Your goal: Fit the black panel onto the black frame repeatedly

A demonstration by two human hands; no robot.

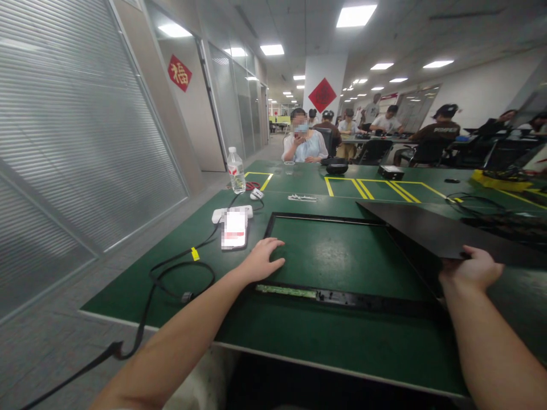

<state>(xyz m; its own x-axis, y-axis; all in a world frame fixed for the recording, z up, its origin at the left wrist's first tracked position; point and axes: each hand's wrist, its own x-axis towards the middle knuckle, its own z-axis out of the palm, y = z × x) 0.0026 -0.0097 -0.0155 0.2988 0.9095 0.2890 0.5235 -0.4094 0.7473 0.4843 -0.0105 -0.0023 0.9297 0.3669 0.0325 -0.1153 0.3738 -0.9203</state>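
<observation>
A thin black rectangular frame [342,217] lies flat on the green table [179,307]. Along its near side runs a green circuit strip [286,291]. My left hand [265,259] rests by the frame's left side, fingers spread and nothing in them. On the right, my right hand [472,267] grips the edge of a flat black panel [431,225], fingers wrapped around it. The panel is tilted over the frame's right side and hides part of it. I cannot tell whether panel and frame touch.
Left of the frame lie a lit phone [235,229], a white device [220,215] and a looped black cable [182,266]. A water bottle [236,171] stands behind them. Small white parts [302,198] lie beyond the frame. A masked person [305,142] sits across the table.
</observation>
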